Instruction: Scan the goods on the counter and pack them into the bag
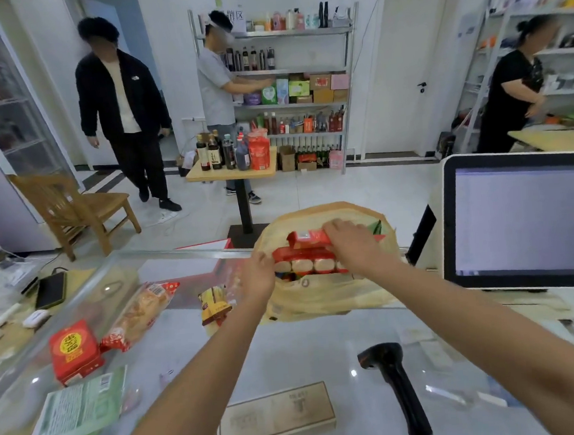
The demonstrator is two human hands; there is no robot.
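Observation:
A tan plastic bag (323, 300) stands open at the far edge of the glass counter (289, 347). My left hand (258, 274) grips the bag's left rim. Over the bag's mouth, my right hand (352, 241) holds a red snack packet (306, 239). Inside the bag lies a red multipack (304, 260) with white rounds showing. On the counter to the left lie a red box (74, 350), a bread loaf in clear wrap (138, 314), a yellow snack packet (215, 305) and a green-white pouch (79, 410).
A black handheld scanner (393, 380) lies at the right front. A monitor (526, 222) stands at the right. A flat beige box (275, 415) shows under the glass. A phone (51, 290) lies far left. Three people, shelves and a small table stand beyond the counter.

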